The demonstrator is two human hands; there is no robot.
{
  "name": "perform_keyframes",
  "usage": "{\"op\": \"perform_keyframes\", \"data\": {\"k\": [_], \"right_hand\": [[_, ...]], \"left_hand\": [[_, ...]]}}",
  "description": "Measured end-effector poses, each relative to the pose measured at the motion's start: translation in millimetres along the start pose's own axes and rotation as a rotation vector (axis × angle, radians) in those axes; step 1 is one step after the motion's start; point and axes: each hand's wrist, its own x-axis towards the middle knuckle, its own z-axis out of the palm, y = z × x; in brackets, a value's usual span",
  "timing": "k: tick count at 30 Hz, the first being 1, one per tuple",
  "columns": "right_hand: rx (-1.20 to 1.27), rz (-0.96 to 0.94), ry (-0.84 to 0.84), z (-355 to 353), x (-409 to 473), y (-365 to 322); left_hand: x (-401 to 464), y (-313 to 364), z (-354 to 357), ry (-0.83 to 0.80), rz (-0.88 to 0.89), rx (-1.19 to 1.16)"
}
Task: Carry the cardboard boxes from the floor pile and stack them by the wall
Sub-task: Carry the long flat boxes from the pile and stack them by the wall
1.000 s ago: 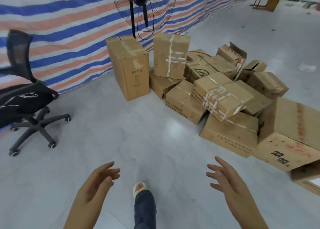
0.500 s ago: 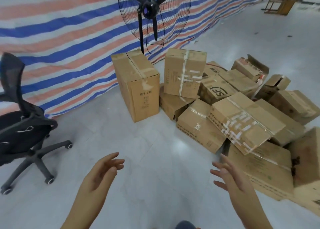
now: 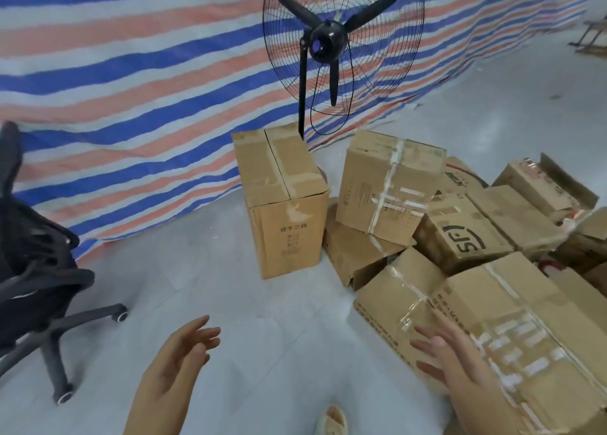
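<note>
A pile of several brown cardboard boxes (image 3: pixel 466 234) covers the floor at the right. One tall box (image 3: pixel 282 201) stands upright by itself at the pile's left edge, near the striped tarp wall (image 3: pixel 131 83). A taped box (image 3: pixel 387 184) leans on the others behind it. Nearest me lies a low box with clear tape (image 3: pixel 404 303). My right hand (image 3: pixel 456 359) hovers open in front of that near box, fingers spread. Held out over bare floor, my left hand (image 3: pixel 180 359) is open and holds nothing.
A black pedestal fan (image 3: pixel 328 40) stands behind the tall box against the tarp. A black office chair (image 3: pixel 36 257) on castors sits at the left. My foot (image 3: pixel 331 421) shows at the bottom. Grey floor lies between the chair and the boxes.
I have walked closer to the pile; the boxes and fan loom larger and nearer. Both hands stay open and raised, the right one now over the nearest box.
</note>
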Motion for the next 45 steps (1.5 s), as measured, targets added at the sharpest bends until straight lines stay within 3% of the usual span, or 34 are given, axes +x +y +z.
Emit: {"op": "perform_keyframes", "data": {"k": [12, 22, 28, 33, 36, 41, 45], "right_hand": [[-0.077, -0.028, -0.012, 51, 251, -44], [-0.129, 0.163, -0.01, 137, 428, -75], [-0.326, 0.312, -0.11, 169, 542, -37], [-0.482, 0.419, -0.162, 200, 635, 22], [-0.484, 0.518, -0.17, 213, 678, 62], [-0.341, 0.665, -0.284, 219, 696, 98], [-0.247, 0.717, -0.276, 220, 701, 107]], "left_hand": [[204, 14, 62, 0.064, -0.079, 0.001], [445, 14, 78, -0.036, -0.202, 0.134], [546, -48, 108, -0.063, -0.401, 0.241], [592, -118, 146, 0.102, -0.658, 0.214], [601, -162, 170, 0.093, -0.781, 0.126], [595, -193, 194, 0.297, -0.843, -0.238], [596, -196, 201, 0.386, -0.852, -0.299]]}}
